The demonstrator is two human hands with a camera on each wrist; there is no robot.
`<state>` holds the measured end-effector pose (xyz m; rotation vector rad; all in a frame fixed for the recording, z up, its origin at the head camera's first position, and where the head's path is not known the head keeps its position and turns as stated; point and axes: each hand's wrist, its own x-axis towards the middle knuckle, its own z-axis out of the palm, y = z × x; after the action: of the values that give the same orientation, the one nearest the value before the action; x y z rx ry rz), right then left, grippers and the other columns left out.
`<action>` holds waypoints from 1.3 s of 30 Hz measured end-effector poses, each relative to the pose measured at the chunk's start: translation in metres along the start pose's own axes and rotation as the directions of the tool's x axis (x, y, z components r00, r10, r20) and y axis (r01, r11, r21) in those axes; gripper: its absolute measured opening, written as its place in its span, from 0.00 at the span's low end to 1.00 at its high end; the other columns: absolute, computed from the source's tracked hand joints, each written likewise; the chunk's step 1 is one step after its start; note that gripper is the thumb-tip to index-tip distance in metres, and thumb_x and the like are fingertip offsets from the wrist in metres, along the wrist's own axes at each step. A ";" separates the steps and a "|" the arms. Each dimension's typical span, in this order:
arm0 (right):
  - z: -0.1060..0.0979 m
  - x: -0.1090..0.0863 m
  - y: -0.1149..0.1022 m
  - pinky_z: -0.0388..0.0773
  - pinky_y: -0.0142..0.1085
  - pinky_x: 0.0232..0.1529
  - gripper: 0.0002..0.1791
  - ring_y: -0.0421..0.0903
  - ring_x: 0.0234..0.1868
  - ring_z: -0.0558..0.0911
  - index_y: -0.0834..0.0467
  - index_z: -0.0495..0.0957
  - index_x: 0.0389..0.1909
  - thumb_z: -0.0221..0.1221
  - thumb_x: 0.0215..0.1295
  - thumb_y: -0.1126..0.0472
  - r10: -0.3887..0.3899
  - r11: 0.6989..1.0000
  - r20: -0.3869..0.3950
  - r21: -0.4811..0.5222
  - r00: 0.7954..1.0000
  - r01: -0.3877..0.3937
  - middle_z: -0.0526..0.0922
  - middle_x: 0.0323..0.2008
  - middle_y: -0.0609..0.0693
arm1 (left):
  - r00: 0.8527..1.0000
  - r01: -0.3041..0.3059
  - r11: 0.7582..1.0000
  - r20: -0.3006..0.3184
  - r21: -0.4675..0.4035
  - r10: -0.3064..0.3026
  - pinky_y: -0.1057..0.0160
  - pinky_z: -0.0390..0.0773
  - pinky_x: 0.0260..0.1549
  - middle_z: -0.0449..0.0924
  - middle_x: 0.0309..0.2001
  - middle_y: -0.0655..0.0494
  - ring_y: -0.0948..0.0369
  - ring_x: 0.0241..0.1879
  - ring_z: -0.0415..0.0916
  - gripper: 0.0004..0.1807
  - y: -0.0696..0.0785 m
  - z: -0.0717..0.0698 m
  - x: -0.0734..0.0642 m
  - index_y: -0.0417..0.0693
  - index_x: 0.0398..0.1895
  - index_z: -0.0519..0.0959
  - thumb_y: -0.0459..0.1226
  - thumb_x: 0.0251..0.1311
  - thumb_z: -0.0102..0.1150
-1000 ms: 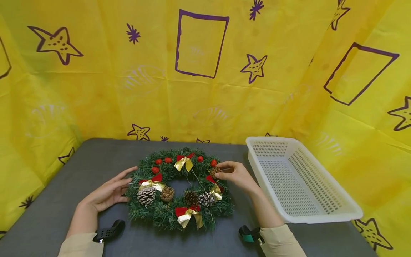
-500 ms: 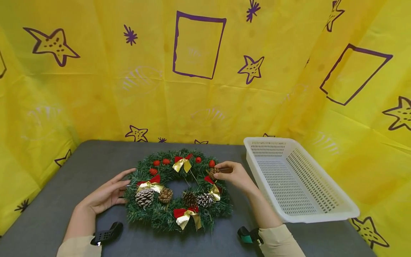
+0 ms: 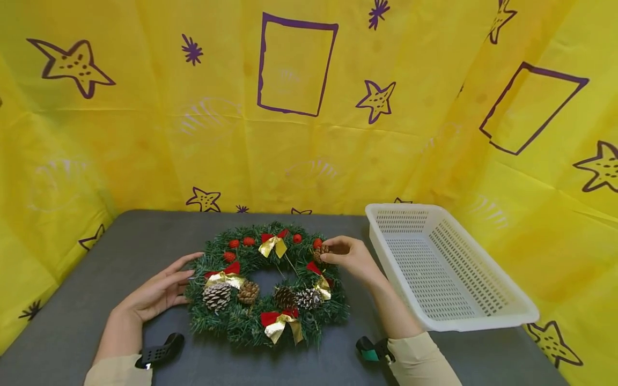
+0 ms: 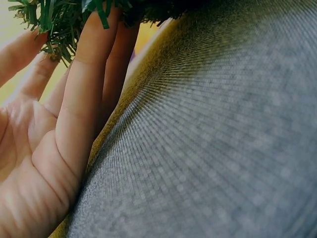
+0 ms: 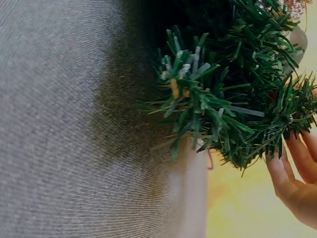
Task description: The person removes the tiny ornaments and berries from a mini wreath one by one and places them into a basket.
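A green artificial wreath [image 3: 227,327] lies on the dark table, with red-and-gold bows, red berries and several pine cones on it. My right hand [image 3: 354,262] pinches a brown pine cone [image 3: 319,254] between thumb and fingers at the wreath's upper right. At the left edge, my left hand [image 3: 161,292] touches the greenery with extended fingers. Up close in the left wrist view, those straight fingers [image 4: 81,94] reach into the needles, which hide the tips. In the right wrist view, needles [image 5: 213,109] cover the pinched cone and part of the right hand [image 5: 297,183].
A white perforated plastic basket [image 3: 446,268] stands to the right of the wreath, close to my right forearm. The grey-black tabletop [image 3: 159,230] ends at a yellow curtain [image 3: 203,150] behind and at both sides.
My right thumb and fingers have shifted slightly on the brown pine cone. The left hand and wreath keep their places; the whole head view has drifted a little.
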<state>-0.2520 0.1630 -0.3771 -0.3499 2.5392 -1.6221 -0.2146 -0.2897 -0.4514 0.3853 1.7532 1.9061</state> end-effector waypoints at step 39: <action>-0.019 0.036 -0.054 0.80 0.41 0.58 0.24 0.40 0.46 0.84 0.60 0.77 0.60 0.66 0.63 0.61 0.039 0.979 -0.170 0.205 0.985 -0.004 0.81 0.55 0.57 | 0.999 0.034 0.998 0.000 0.059 -0.034 0.49 0.74 0.60 0.09 0.76 0.39 0.82 0.56 0.69 0.31 0.002 0.002 0.000 0.73 0.79 0.36 0.45 0.81 0.32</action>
<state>-0.2833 0.1487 -0.3186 -0.1672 2.4512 -1.9623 -0.2137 -0.2885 -0.4490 0.3756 1.8071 1.8335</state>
